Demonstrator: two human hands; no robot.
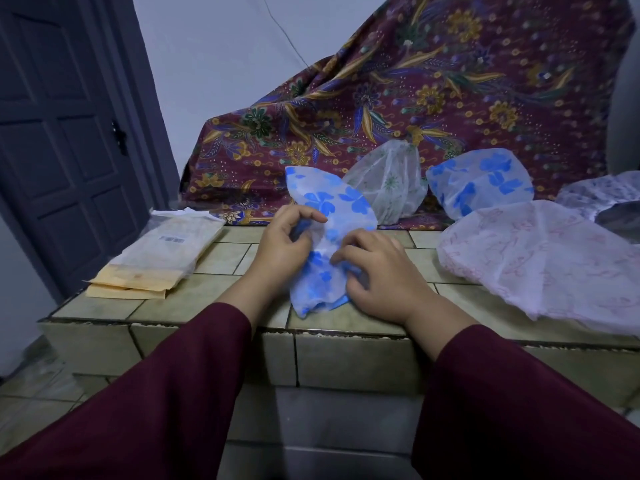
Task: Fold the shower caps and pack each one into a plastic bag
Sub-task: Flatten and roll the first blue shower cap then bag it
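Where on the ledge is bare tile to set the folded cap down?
Bare tile shows between the plastic bags and the left hand, and along the front edge of the tiled ledge below the bags. Right of the blue flowered cap and right hand it is crowded: the pink cap covers the tiles.

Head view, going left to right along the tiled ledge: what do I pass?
Stack of plastic bags → left hand → blue-flowered shower cap being folded → right hand → pink-patterned shower cap.
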